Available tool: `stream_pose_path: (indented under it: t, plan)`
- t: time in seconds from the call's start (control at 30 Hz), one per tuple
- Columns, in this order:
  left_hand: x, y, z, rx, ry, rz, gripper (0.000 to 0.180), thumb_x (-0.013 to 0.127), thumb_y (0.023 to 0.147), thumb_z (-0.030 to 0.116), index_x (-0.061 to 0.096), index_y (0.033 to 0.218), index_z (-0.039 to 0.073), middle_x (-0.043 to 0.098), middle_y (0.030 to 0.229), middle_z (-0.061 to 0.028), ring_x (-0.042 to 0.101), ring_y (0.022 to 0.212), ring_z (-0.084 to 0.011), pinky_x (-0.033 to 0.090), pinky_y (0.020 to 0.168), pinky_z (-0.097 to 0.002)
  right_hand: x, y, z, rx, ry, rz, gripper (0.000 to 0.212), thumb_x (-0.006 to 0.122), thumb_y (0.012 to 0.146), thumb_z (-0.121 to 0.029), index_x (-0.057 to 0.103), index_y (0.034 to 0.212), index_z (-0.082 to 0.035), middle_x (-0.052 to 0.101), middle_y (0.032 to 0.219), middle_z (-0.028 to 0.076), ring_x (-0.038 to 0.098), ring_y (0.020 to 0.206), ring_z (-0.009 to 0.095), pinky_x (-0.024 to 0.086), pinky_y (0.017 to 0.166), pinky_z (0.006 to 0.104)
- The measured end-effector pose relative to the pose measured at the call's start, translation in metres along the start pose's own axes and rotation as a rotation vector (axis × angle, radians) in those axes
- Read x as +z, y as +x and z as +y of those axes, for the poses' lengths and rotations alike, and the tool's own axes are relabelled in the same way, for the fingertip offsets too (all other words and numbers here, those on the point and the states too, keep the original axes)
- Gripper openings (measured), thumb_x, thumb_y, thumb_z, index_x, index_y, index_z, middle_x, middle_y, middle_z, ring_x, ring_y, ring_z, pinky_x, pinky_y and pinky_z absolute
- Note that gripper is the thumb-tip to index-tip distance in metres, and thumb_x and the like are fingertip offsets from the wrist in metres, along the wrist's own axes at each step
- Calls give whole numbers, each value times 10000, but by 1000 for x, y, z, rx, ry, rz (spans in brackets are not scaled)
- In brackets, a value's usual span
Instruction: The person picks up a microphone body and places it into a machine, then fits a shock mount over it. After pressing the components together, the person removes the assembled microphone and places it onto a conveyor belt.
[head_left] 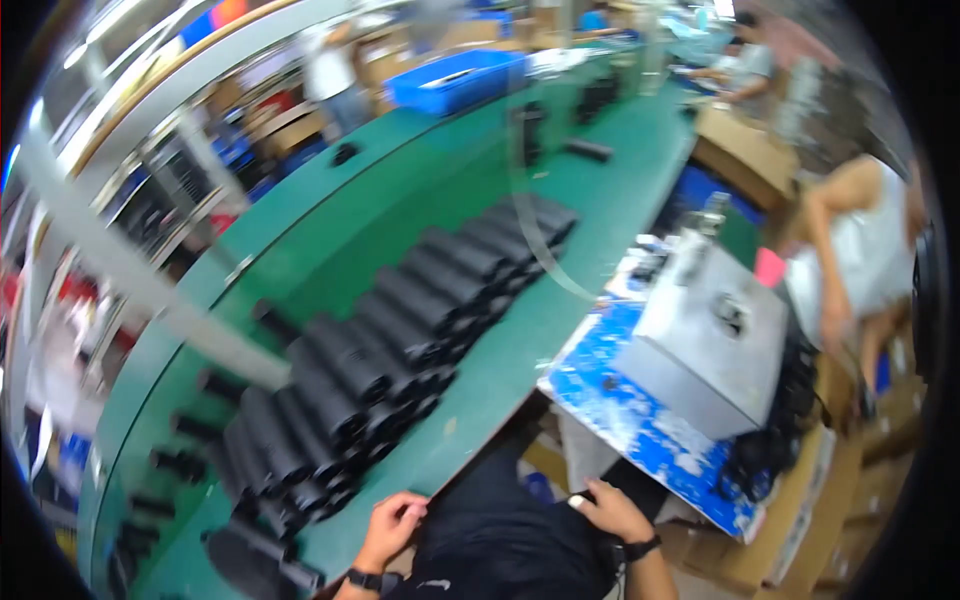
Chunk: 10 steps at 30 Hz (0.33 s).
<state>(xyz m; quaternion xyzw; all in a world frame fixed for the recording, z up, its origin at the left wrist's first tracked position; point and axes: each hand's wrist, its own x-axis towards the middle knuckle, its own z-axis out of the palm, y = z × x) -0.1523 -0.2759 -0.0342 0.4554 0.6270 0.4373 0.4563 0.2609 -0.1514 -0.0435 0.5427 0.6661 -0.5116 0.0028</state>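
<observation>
My left hand is by the near edge of the green table, its fingers curled closed with nothing visible in them. Over by my lap, to the right, my right hand is closed too. A small white spot shows at its fingertips; whether it is a held thing or a wrap on a finger I cannot make out. Black cylindrical tubes lie piled in rows on the table, ahead and to the left of my left hand. A flat black round-ended piece is left of that hand.
A grey metal box stands on a worn blue-and-white bench at right. A blue bin sits at the far left side of the table. Cardboard boxes lie low right. A person in a white top works at right; others are farther back.
</observation>
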Motion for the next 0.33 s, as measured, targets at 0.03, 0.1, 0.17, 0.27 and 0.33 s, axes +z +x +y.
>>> stream_pose_path:
  t: [0.03, 0.1, 0.17, 0.27, 0.33]
  plan:
    - [1, 0, 2, 12, -3, -10, 161, 636, 1043, 117, 740, 1093, 4, 702, 879, -34, 640, 726, -96, 520, 640, -251, 14, 5, 24, 28, 10, 64, 735, 677, 998, -420, 471, 1545, 26, 448, 1615, 261, 464, 1477, 424, 347, 1230, 487]
    - [13, 25, 9, 56, -18, -70, 158, 640, 1039, 115, 745, 1087, 8, 702, 867, -34, 640, 713, -99, 523, 634, -253, 33, 17, 59, 11, -494, 475, 729, 685, 982, -476, 531, 1502, 12, 515, 1564, 254, 422, 1498, 427, 338, 1226, 504]
    - [24, 42, 19, 112, 43, -150, 156, 638, 1041, 116, 749, 1079, 14, 707, 882, -40, 647, 722, -106, 530, 650, -252, 31, 21, 88, 141, -446, 585, 736, 675, 984, -499, 528, 1510, -6, 510, 1571, 247, 416, 1502, 427, 326, 1229, 526]
    - [43, 67, 33, 196, 106, -218, 156, 633, 1042, 117, 759, 1084, 33, 720, 895, -47, 672, 752, -132, 542, 686, -261, 15, 37, 128, 335, -340, 735, 750, 654, 986, -546, 523, 1526, -42, 499, 1586, 233, 406, 1510, 427, 302, 1233, 570]
    - [60, 93, 49, 280, 168, -261, 167, 626, 1041, 117, 773, 1100, 65, 743, 906, -58, 713, 802, -178, 560, 744, -279, -15, 45, 162, 165, 99, 496, 859, 602, 975, -662, 383, 1641, -167, 348, 1691, 214, 163, 1618, 411, 101, 1282, 628]
